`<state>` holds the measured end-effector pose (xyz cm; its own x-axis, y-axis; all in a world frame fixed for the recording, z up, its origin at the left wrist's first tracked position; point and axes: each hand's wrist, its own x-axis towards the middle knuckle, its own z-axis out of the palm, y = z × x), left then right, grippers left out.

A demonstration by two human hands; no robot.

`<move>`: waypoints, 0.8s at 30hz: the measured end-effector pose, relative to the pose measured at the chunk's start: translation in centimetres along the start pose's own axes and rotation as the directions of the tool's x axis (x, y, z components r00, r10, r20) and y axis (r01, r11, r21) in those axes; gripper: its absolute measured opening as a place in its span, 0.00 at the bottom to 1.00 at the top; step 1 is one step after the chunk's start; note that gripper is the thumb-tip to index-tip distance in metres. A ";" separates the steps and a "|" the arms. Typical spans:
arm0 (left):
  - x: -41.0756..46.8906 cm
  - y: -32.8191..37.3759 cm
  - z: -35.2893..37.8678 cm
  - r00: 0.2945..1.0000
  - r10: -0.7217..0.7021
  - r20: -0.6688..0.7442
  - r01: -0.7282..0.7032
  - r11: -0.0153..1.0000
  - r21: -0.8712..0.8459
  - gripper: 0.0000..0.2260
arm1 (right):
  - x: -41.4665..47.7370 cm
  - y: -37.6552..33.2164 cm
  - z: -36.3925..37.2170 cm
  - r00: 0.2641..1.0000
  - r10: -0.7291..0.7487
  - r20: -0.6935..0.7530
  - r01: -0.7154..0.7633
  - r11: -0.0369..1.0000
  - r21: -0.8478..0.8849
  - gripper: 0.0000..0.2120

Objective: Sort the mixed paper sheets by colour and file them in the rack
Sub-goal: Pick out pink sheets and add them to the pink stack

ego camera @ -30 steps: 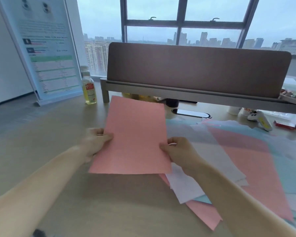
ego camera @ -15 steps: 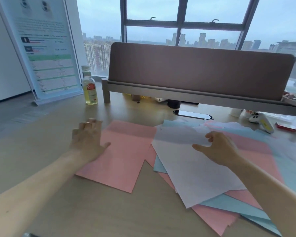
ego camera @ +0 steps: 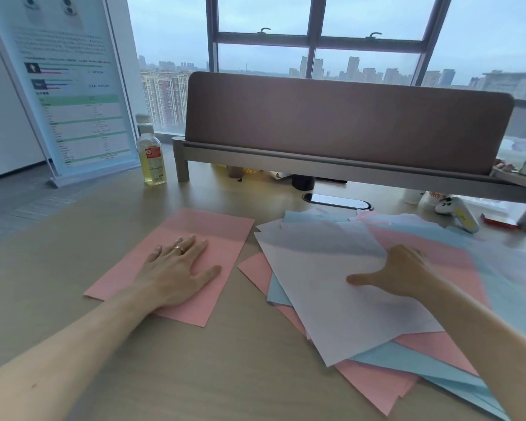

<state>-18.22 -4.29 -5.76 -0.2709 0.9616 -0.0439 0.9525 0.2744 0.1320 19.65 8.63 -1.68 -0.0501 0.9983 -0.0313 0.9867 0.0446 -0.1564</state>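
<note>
Cool, even daylight from an overcast sky comes through the window [ego camera: 261, 13] at the back, moderately bright and diffuse. The screen [ego camera: 346, 123] throws a soft grey shadow band across the far ends of the pink sheet [ego camera: 219, 229] and white sheet [ego camera: 316, 299]. The right hand [ego camera: 404, 268] and papers [ego camera: 510, 268] at the right edge are smeared with blur, and the wide lens leans the banner [ego camera: 70, 86] and window frame [ego camera: 312, 41].

Left hand [ego camera: 176, 270] flat on the lone pink sheet [ego camera: 225, 235], right hand [ego camera: 398, 273] on the white sheet [ego camera: 331, 299] atop the mixed pile [ego camera: 377, 378].
</note>
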 end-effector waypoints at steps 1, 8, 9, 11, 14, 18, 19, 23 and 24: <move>0.0 -0.1 0.0 1.000 0.007 -0.006 -0.007 1.000 -0.001 0.37 | 0.2 -0.1 0.0 1.000 0.005 0.006 -0.005 1.000 0.006 0.40; 0.0 2.0 -0.9 0.991 0.047 -0.122 -0.062 0.990 -0.128 0.34 | 0.7 -0.1 -0.8 0.992 0.078 0.095 -0.098 0.970 0.223 0.38; 0.0 3.0 -1.1 0.988 0.056 -0.144 -0.083 0.978 -0.192 0.33 | 0.7 -0.1 -0.8 0.992 0.063 0.106 -0.088 0.963 0.256 0.35; -0.3 5.4 -1.5 0.984 0.089 -0.152 -0.135 0.936 -0.325 0.31 | 0.5 -0.3 -1.0 0.993 0.006 0.117 -0.049 0.927 0.373 0.26; -0.7 8.9 -1.7 0.984 0.127 -0.128 -0.174 0.856 -0.487 0.25 | 0.3 -0.5 -1.2 0.993 -0.081 0.088 0.028 0.873 0.487 0.17; -0.7 11.3 -1.7 0.995 0.045 -0.095 -0.097 0.735 -0.672 0.29 | -0.7 -1.1 -2.1 0.988 -0.149 -0.033 0.127 0.684 0.719 0.14; -0.5 11.5 -1.8 0.996 -0.013 -0.083 -0.052 0.690 -0.722 0.33 | -1.1 -1.4 -2.4 0.984 -0.166 -0.069 0.158 0.623 0.766 0.14; -0.2 11.1 -3.3 0.992 -0.102 0.072 0.101 0.316 -0.943 0.53 | -3.0 -3.3 -3.6 0.946 -0.222 -0.238 0.316 0.451 0.835 0.19; -0.4 10.9 -3.7 0.993 -0.073 0.094 0.106 0.170 -0.980 0.55 | -3.5 -3.8 -3.7 0.935 -0.230 -0.271 0.346 0.414 0.842 0.20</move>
<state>-8.23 -1.65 -0.64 -0.3255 0.9341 -0.1468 -0.0028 0.1543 0.9880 16.60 5.14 2.70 -0.2318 0.9332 0.2745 0.2611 0.3315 -0.9066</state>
